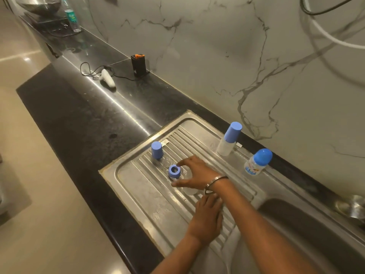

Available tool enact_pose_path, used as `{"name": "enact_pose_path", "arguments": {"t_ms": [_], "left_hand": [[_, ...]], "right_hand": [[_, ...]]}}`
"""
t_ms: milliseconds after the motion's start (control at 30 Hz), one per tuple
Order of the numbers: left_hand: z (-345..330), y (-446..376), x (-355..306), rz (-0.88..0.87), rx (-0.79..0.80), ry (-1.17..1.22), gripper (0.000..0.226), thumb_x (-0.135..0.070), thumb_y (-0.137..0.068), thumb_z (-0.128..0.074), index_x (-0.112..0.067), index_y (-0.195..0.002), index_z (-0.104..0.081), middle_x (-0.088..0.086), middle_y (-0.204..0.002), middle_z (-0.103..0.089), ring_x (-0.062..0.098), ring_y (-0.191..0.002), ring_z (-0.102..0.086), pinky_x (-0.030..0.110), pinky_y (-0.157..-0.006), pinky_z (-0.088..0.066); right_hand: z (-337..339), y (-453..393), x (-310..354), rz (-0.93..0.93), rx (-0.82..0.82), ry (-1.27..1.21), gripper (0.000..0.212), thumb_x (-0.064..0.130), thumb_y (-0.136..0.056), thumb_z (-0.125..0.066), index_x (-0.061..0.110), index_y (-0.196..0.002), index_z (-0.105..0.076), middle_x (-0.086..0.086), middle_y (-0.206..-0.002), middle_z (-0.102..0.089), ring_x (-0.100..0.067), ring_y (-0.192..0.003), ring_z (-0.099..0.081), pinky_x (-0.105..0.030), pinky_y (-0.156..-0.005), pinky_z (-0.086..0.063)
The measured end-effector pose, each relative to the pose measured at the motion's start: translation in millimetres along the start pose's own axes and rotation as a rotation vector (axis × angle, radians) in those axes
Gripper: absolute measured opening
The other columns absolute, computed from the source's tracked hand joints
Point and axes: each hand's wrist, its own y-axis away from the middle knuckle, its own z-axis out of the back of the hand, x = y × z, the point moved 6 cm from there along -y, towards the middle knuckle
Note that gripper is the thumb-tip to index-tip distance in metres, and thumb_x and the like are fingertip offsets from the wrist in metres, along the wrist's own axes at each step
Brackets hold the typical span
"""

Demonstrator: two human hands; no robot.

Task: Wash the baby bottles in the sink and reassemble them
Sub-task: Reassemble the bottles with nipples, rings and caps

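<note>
R hand point(194, 173) grip: thumb and fingers curled round a clear bottle point(187, 186) lying on the drainboard point(158, 206), just behind the blue ring point(174, 171); forefinger tip at the ring's rim. Steel bangle point(214, 183) on that wrist. L hand point(207, 218) grip released: fingers straight, flat on the drainboard ribs, just below the R wrist, holding nothing.

Bottle body lies on its side, long axis approx. along the ribs, neck twd the ring; can't tell if anything's inside, it's clear and partly hidden. Ring stands w/ its opening up. A clear teat point(167, 161) sits btwn ring and a blue cap point(157, 150), which stands closed end up.

Back edge of drainboard: capped bottle point(229, 139), upright, tall blue cap on top. Beside it to the right, a printed bottle point(257, 162) w/ blue dome cap, also upright. Sink basin point(308, 220) at lower right, steel bowl point(353, 206) at its far rim.

Table point(88, 119): black stone, w/ a white corded gadget point(107, 78) and black box point(138, 65) further left.
</note>
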Motion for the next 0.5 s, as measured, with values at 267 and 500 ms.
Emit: {"name": "enact_pose_path", "arguments": {"t_ms": [267, 500], "left_hand": [[0, 1, 0, -0.002, 0.054, -0.049, 0.043, -0.029, -0.093, -0.035, -0.017, -0.133, -0.046, 0.006, -0.139, -0.043, 0.028, -0.134, -0.031, 0.040, -0.108, -0.031], [5, 2, 1, -0.002, 0.018, 0.107, 0.028, -0.028, -0.097, -0.047, -0.017, -0.121, -0.055, 0.002, -0.130, -0.053, 0.023, -0.128, -0.040, 0.040, -0.106, -0.033]], "right_hand": [[7, -34, 18, -0.023, -0.073, 0.059, 0.052, 0.059, -0.088, -0.052, 0.017, -0.117, -0.056, -0.005, -0.116, -0.058, -0.018, -0.099, -0.056, -0.036, -0.088, -0.049], [9, -97, 40, -0.099, 0.019, 0.295, 0.043, 0.038, -0.084, -0.069, 0.010, -0.110, -0.053, -0.009, -0.101, -0.061, -0.018, -0.081, -0.053, -0.030, -0.073, -0.042]]}}
